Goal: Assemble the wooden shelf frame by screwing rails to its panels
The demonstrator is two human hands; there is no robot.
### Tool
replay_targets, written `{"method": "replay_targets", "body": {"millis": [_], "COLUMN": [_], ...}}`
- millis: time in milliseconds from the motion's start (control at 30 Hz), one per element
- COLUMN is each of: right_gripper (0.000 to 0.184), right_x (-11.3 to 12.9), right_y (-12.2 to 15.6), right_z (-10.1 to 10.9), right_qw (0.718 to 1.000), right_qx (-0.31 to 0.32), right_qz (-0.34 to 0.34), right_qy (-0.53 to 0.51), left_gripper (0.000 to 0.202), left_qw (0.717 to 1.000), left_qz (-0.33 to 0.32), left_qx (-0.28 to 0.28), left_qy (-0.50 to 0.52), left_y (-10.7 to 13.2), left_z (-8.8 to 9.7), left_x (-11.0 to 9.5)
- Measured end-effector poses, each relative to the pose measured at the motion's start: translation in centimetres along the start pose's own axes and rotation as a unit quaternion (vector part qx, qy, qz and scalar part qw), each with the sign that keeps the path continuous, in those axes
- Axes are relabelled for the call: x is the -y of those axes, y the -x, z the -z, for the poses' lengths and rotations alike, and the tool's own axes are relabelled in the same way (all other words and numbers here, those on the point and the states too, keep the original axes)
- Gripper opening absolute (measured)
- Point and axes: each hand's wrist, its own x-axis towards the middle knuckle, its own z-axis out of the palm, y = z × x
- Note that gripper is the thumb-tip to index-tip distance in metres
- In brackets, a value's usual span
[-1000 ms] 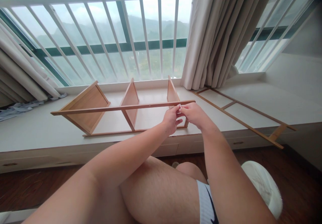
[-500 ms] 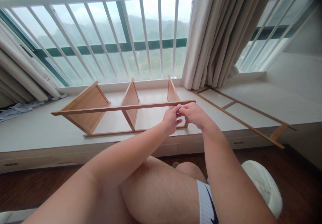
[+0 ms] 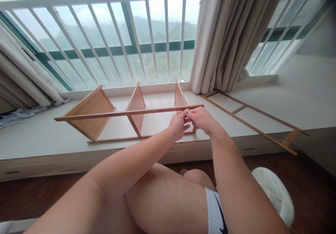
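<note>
A wooden shelf frame (image 3: 118, 113) lies on its side on the white window ledge, its three shelf boards standing on edge. Close to the right end of its upper rail, my two hands meet at the fingertips. Between them shows a small silvery metal piece (image 3: 188, 111), too small to name exactly. My left hand (image 3: 179, 124) pinches at it from the left, with its lower fingers curled loosely. From the right, my right hand (image 3: 201, 119) is closed on the same piece, thumb and forefinger together. The fingers partly hide the rail's end and the lower right corner.
A ladder-like wooden side frame (image 3: 238, 110) lies on the ledge (image 3: 273, 101) to the right, its near end jutting past the edge. White railings (image 3: 167, 34) and grey curtains (image 3: 217, 34) stand behind. My bent leg and a white shoe (image 3: 274, 193) are below.
Both hands stay at the rail's right end with barely any movement. The silvery piece between the fingertips has shifted or turned very slightly. The wooden frames have not moved.
</note>
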Motion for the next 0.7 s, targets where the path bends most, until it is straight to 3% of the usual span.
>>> {"method": "replay_targets", "body": {"millis": [200,467,700], "right_gripper": [0.021,0.025,0.026], "right_x": [0.18,0.46,0.88], "right_y": [0.25,0.41,0.67], "right_z": [-0.27,0.36,0.24], "right_qw": [0.996,0.996,0.994], "right_qx": [-0.042,-0.004,-0.006], "right_qz": [0.032,0.011,0.027], "right_qy": [0.074,0.092,0.109], "left_gripper": [0.022,0.023,0.021], "left_qw": [1.0,1.0,1.0], "left_qz": [0.0,0.009,0.001], "left_qx": [-0.006,-0.012,-0.021], "left_qy": [-0.007,0.001,-0.006], "left_y": [0.04,-0.27,-0.33], "left_z": [0.06,0.09,0.09], "left_x": [-0.01,0.13,0.18]}}
